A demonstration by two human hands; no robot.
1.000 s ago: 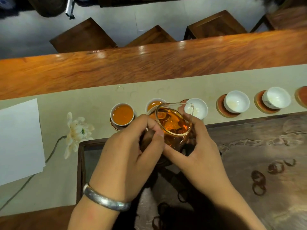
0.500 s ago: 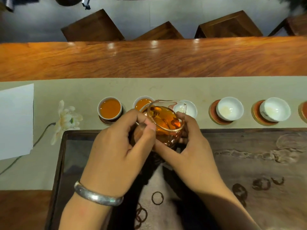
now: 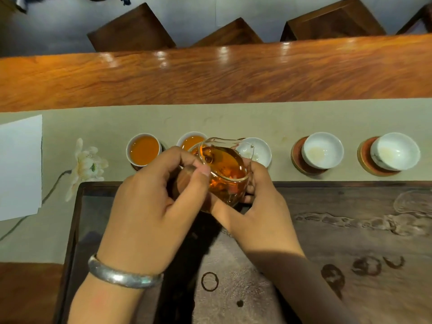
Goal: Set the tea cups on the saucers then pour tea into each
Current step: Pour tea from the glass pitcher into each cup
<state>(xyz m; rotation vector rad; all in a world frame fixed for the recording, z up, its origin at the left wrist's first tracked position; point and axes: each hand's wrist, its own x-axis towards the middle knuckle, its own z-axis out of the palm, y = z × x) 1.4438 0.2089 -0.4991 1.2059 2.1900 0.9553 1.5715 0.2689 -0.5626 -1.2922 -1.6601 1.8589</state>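
A glass pitcher [image 3: 225,169] of amber tea is held between both hands above the cup row. My left hand [image 3: 149,206] grips its wooden handle; my right hand [image 3: 254,206] supports its body and base. The spout points at the third white cup [image 3: 256,152], which holds no tea. To the left stand a full cup [image 3: 143,149] and a second full cup [image 3: 192,141], partly hidden by the pitcher. Two more white cups [image 3: 322,150] [image 3: 396,152] without tea sit on brown saucers [image 3: 297,157] [image 3: 365,160] to the right.
A dark wooden tea tray [image 3: 350,230] with wet ring marks lies under my arms. A white flower [image 3: 86,166] and a white paper sheet [image 3: 19,167] lie at the left on the beige runner [image 3: 233,120]. Wooden stools stand beyond the table's far edge.
The pitcher and both hands have shifted slightly right, from over the second cup toward the third. The camera view has tilted down and forward.
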